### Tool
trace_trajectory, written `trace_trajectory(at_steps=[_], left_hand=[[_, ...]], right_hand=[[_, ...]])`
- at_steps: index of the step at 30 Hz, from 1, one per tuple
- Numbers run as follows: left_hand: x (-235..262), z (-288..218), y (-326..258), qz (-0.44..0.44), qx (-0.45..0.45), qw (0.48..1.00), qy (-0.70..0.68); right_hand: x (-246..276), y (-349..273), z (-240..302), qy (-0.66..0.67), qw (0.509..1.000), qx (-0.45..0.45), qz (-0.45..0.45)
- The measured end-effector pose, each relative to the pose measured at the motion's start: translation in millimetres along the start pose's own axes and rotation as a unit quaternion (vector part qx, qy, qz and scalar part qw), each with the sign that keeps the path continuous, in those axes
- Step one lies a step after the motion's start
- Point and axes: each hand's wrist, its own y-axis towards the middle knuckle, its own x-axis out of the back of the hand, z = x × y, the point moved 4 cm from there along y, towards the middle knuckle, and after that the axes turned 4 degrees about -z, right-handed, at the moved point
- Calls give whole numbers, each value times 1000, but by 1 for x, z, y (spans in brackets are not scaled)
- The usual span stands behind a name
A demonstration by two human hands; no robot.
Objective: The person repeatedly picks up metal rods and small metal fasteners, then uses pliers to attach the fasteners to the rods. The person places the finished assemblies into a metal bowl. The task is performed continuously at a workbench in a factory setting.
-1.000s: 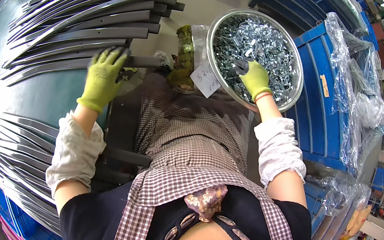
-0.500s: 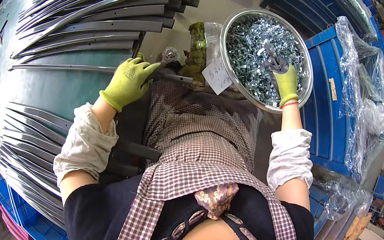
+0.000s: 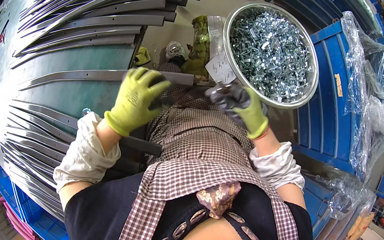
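Note:
My left hand (image 3: 136, 101), in a yellow-green glove with dark fingertips, is over the end of a long dark metal strip (image 3: 74, 77). Its fingers are apart and loosely bent, a little blurred. The strip runs under the hand, and its end sticks out beyond the fingers, over my lap. My right hand (image 3: 242, 106), gloved alike, is closed in a pinch just left of a round metal basin (image 3: 315, 65). Between its fingertips shows a small shiny metal clip (image 3: 221, 89), partly blurred. Many similar small metal clips (image 3: 270, 52) fill the basin.
More dark metal strips (image 3: 118, 21) lie stacked on the far part of the green table (image 3: 79, 60), and others (image 3: 36, 142) lie at its near left. Blue metal bins (image 3: 326, 111) with clear plastic wrap (image 3: 373, 113) stand right. A paper tag (image 3: 220, 68) hangs beside the basin.
My right hand has come out of the basin and moved left toward the strip's end, with a clip in its fingers. The strip has turned and shows a broader face.

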Motion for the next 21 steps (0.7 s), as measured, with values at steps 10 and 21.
trace_trajectory(at_steps=[10, 21], left_hand=[[-35, -23, -11, 126, 144, 929, -316], [-50, -15, -16, 165, 234, 892, -351]], right_hand=[[-62, -12, -13, 22, 988, 23, 151], [-64, -13, 0, -333, 907, 256, 18]])
